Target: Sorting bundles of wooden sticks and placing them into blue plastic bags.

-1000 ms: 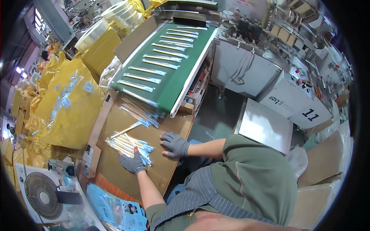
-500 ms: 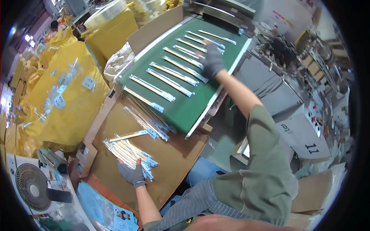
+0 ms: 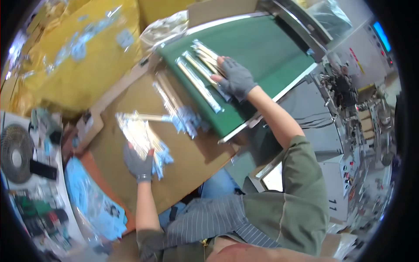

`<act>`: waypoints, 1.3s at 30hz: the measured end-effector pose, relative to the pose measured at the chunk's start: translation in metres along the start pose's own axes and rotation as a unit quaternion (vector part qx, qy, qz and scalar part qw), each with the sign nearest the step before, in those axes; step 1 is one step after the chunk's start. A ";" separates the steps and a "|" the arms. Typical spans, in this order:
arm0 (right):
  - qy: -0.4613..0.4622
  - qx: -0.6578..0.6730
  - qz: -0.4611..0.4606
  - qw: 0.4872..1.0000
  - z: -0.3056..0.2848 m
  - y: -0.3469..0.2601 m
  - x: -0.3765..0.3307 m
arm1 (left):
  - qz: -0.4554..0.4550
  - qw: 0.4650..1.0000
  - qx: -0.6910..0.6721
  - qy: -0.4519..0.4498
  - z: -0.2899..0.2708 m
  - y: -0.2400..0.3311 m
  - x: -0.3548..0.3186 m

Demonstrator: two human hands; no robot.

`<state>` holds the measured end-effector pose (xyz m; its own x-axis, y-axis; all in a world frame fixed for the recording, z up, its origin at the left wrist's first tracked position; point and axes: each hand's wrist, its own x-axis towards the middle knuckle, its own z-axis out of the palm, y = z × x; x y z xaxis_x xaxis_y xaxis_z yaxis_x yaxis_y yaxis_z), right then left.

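Observation:
My right hand, in a grey fingerless glove, lies over the green conveyor belt with its fingers spread. Its fingertips and thumb touch a bunch of wrapped chopsticks, thin pale sticks in clear sleeves. One separate chopstick pack lies on the belt, left of that bunch. On the brown table my left hand, gloved alike, has thumb and fingers around the lower end of a fanned heap of chopstick packs with blue ends. Another pile of packs lies between heap and belt, blurred.
The green belt runs to a machine at the far right. Yellow sacks fill the left back. Blue printed bags and a fan are at left. A grey control cabinet stands at right.
My right hand has swept toward me along the belt; the spaced-out packs are now bunched at its fingers. My left hand stays at the heap. The whole view has shifted.

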<state>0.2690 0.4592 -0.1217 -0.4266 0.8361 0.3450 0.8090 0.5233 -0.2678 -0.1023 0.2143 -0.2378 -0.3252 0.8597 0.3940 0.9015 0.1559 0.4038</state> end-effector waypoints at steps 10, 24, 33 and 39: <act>-0.134 0.221 0.325 0.910 0.106 -0.150 0.026 | -0.288 0.885 -0.357 -0.080 -0.002 0.066 0.050; -0.280 0.725 0.254 0.576 0.103 -0.303 -0.021 | -0.363 0.713 -0.592 -0.095 -0.095 0.034 0.056; -0.213 0.725 -0.119 0.644 0.041 -0.314 -0.047 | -0.044 0.797 -0.595 -0.091 -0.150 0.021 0.009; -0.264 0.666 0.001 0.698 -0.009 -0.369 -0.093 | -0.056 0.832 -0.518 -0.189 -0.154 0.011 -0.026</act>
<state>0.0138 0.1866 -0.0473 -0.8004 0.5968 0.0574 -0.1326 -0.0829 -0.9877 -0.1282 0.1188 -0.1168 -0.1011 0.9900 0.0983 0.0774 -0.0907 0.9929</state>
